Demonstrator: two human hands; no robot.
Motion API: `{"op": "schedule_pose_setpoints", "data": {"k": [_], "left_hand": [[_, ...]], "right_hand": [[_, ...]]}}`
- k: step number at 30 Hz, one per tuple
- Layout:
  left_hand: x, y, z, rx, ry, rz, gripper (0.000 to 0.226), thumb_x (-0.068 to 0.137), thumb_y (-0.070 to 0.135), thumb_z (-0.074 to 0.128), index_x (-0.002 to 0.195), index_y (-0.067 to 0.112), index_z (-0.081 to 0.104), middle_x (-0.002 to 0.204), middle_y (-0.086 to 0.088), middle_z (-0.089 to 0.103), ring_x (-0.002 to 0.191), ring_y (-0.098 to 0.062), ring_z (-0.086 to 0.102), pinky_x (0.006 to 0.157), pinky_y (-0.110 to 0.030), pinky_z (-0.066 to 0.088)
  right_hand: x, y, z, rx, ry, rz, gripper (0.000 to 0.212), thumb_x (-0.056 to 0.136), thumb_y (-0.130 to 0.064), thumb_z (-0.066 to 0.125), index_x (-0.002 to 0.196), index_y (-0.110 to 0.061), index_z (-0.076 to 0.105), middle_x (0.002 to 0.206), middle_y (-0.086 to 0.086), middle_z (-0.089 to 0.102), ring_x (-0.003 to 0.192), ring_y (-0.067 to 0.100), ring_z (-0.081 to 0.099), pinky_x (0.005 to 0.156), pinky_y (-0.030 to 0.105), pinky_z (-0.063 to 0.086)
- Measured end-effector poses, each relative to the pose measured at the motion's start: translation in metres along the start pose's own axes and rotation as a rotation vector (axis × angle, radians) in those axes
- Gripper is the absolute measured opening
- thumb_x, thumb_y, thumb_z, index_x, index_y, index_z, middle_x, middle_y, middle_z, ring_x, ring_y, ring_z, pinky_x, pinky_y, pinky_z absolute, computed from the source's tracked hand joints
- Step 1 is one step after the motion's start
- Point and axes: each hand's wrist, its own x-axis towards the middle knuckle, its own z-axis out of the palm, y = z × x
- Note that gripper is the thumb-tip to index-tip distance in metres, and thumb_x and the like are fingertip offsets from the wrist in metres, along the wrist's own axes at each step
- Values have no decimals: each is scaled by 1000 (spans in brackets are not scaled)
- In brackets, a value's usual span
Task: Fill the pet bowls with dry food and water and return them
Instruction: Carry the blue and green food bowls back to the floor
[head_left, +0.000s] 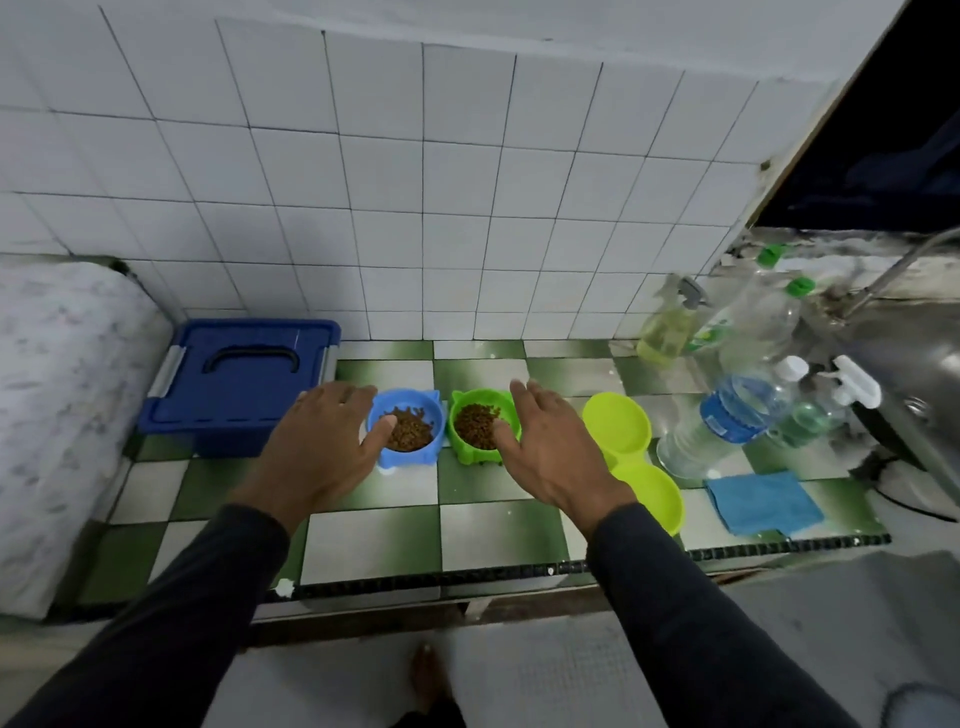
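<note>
A blue pet bowl (428, 415) and a green pet bowl (460, 410) stand side by side on the tiled counter (374, 535), each holding brown dry food. My left hand (322, 441) hovers over the blue bowl's left rim with fingers spread and the thumb at the rim. Over the green bowl's right rim my right hand (545, 447) is spread the same way, its thumb at the rim. Neither hand grips anything. To the right lies a lime-green double bowl (623, 431), with nothing in it that I can make out.
A blue lidded box (239, 379) sits at the back left. Clear water bottles (727, 410), a spray bottle (667, 322) and a blue cloth (763, 501) crowd the right side, with a steel sink (904, 364) beyond. A white marbled block (62, 415) borders the left.
</note>
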Motion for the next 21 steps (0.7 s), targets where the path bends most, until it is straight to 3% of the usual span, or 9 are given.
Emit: {"op": "schedule_pose_setpoints", "data": {"k": [5, 10, 16, 21], "left_hand": [[27, -7, 23, -47, 6, -29, 52, 104, 50, 50, 139, 12, 58, 135, -12, 62, 124, -32, 54, 105, -45, 44], [52, -15, 42, -130, -58, -95, 53, 103, 51, 49, 141, 14, 54, 134, -11, 57, 124, -30, 51, 101, -45, 48], [75, -25, 75, -122, -167, -158, 59, 102, 51, 51, 148, 15, 47, 134, -13, 54, 122, -30, 52, 99, -48, 50], [80, -30, 104, -190, -228, -277, 59, 102, 47, 56, 151, 15, 44, 138, -14, 52, 124, -32, 52, 101, -47, 48]], "right_hand": [[34, 12, 9, -13, -58, -3, 67, 103, -47, 35, 159, -12, 25, 164, 16, 28, 150, 32, 26, 122, 44, 24], [64, 23, 23, -15, -129, 24, 67, 103, -47, 35, 158, -11, 26, 162, 18, 31, 148, 33, 28, 122, 43, 25], [89, 41, 51, 45, -215, 149, 53, 99, -38, 44, 140, -6, 44, 137, 20, 52, 121, 40, 49, 100, 45, 45], [102, 55, 82, 116, -285, 253, 44, 95, -31, 52, 127, -2, 50, 120, 23, 57, 112, 40, 53, 92, 42, 46]]}}
